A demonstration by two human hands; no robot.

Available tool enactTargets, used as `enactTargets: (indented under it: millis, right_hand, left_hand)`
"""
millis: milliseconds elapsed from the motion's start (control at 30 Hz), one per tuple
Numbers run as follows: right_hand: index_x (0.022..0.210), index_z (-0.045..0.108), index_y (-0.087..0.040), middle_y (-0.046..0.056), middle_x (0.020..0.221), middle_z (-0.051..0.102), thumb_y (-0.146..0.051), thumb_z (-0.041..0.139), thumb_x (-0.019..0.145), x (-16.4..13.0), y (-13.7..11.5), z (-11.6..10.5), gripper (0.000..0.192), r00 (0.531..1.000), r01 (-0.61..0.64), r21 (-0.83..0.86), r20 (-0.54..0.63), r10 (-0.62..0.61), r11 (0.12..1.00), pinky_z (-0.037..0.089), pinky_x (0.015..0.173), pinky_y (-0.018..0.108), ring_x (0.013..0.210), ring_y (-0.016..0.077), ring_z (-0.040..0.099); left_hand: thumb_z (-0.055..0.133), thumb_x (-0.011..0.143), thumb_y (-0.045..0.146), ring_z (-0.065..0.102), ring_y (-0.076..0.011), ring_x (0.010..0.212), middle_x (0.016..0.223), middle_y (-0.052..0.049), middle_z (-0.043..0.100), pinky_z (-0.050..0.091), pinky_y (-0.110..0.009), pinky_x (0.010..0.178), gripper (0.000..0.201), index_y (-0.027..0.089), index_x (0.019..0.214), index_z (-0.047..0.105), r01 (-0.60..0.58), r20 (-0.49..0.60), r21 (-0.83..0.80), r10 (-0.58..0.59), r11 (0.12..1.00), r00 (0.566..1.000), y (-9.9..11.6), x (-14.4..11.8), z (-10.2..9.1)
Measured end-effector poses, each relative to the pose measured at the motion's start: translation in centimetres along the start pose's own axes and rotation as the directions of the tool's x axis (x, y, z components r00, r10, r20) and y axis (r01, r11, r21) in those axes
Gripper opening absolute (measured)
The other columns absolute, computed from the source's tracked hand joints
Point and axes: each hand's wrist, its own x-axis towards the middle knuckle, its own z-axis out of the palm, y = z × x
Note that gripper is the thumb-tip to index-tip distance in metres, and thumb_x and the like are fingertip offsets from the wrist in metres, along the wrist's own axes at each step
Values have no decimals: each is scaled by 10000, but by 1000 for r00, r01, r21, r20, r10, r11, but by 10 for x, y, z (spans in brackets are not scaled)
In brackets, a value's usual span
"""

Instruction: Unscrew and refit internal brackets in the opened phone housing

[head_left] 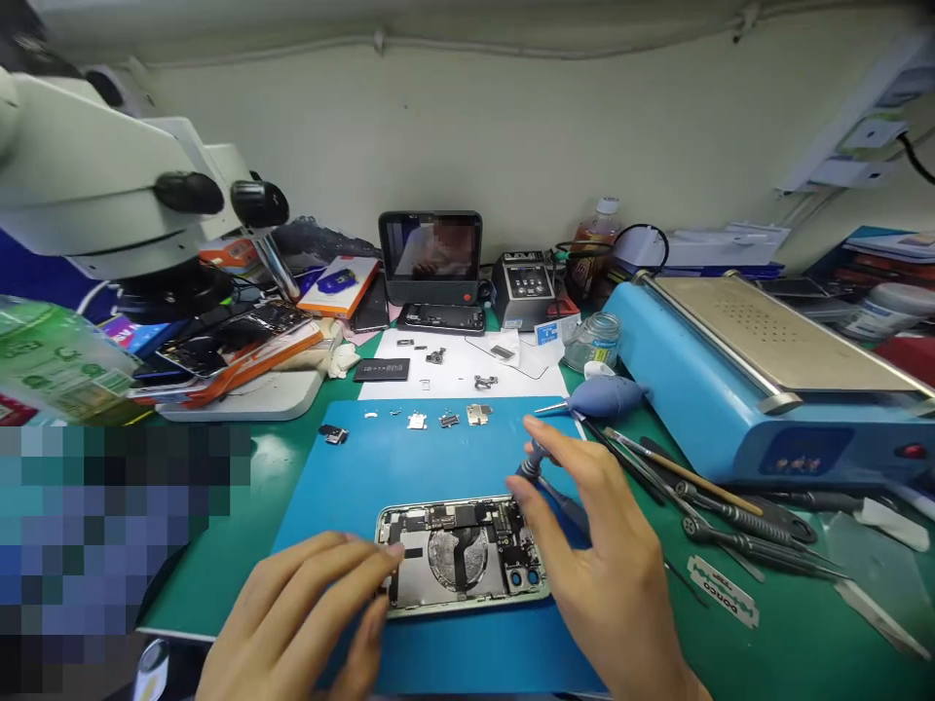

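Observation:
An opened smartphone point(413, 574) lies face up on the blue mat point(336, 487), its back shell exposing the circuit board, a round charging coil and two camera lenses. My left hand point(307, 613) is at its left end, index fingertip over the inside and thumb at the near edge. My right hand point(606, 545) is above the camera end. Its thumb and index finger curve around a grey-blue tool point(537, 461) that looks like a screwdriver; its tip and my other fingers are hidden. Beyond the phone sit several small metal brackets point(417, 422) and a dark camera-like part point(334, 434).
A battery point(381, 370) and small parts lie by white paper point(394, 391). To the right are a blue air blower point(606, 397), tweezers point(760, 550), a razor blade point(723, 591) and a blue heating plate machine point(701, 409). A microscope point(109, 185) overhangs the left.

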Motion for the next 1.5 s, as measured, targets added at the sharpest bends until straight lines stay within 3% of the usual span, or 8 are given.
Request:
enactTargets:
  millis: [100, 233, 300, 433, 667, 867, 1267, 1500]
  right_hand:
    - [1566, 610, -329, 47, 1264, 781, -198, 661, 1103, -3, -5, 2, 484, 995, -99, 44, 5, 99, 994, 660, 1005, 372, 1165, 219, 763]
    - [1656, 550, -298, 63, 1126, 783, -268, 655, 1110, 0, -4, -18, 557, 918, -189, 182, -316, 240, 965, 694, 845, 341, 956, 209, 812]
    - [1716, 489, -250, 70, 1049, 804, -355, 667, 1104, 3, 5, -38, 646, 907, -205, 29, -371, 201, 978, 672, 712, 303, 822, 210, 812]
    - [1632, 605, -239, 50, 898, 848, -442, 601, 1115, 3, 31, -73, 555, 997, 68, -516, -2, -81, 854, 488, 373, 280, 596, 239, 772]
    - [1268, 789, -208, 89, 936, 850, -427, 549, 1117, -16, 65, -82, 359, 917, 398, -617, 253, -308, 679, 563, 452, 337, 711, 278, 795]
    - [1240, 744, -168, 130, 1211, 829, -159, 653, 1064, -24, 25, -53, 198, 925, 376, -347, 188, -329, 859, 633, 934, 399, 1091, 281, 809]
    - [1141, 697, -192, 76, 1089, 846, 11, 558, 972, -17, -14, -27, 298, 902, 346, -160, 328, -281, 925, 632, 939, 400, 995, 219, 811]
    - [1127, 695, -189, 56, 1058, 834, 17, 559, 986, -12, -10, -28, 284, 896, 307, -113, 369, -247, 945, 575, 1017, 377, 1015, 184, 785]
  left_hand:
    - [660, 1102, 237, 722, -207, 1217, 1250, -2, 841, 516, -294, 1112, 263, 261, 1354, 730, 93, 15, 85, -94, 992, 995, -14, -9, -1]
    - [659, 1111, 315, 718, -221, 1282, 1310, -8, 819, 540, -307, 1118, 259, 300, 1363, 720, 181, -13, 69, -180, 981, 984, -3, -19, 1]
    - [648, 1107, 266, 710, -221, 1310, 1322, -8, 811, 527, -320, 1152, 237, 319, 1322, 733, 216, -29, 22, -215, 976, 976, 11, -19, 4]
    - [671, 1086, 238, 692, -227, 1363, 1412, -34, 777, 525, -318, 1173, 255, 306, 1318, 749, 136, -20, 8, -136, 991, 990, 27, -9, 11]
    - [767, 1047, 375, 714, -280, 1352, 1561, -29, 716, 584, -392, 1117, 451, 330, 1488, 686, 88, 61, 5, -88, 996, 994, 25, 20, 25]
    - [823, 1010, 442, 719, -293, 1331, 1511, -33, 744, 594, -437, 1093, 535, 347, 1510, 656, 226, 138, -133, -208, 965, 968, 31, 32, 31]
    - [722, 1080, 523, 698, -320, 1315, 1477, -70, 748, 460, -531, 1160, 566, 300, 1584, 593, 155, 207, -97, -133, 983, 969, 37, 51, 27]
    - [547, 1188, 342, 743, -268, 1164, 1314, -60, 792, 558, -436, 961, 254, 213, 1372, 665, 126, 204, -229, -79, 965, 976, 34, 68, 42]
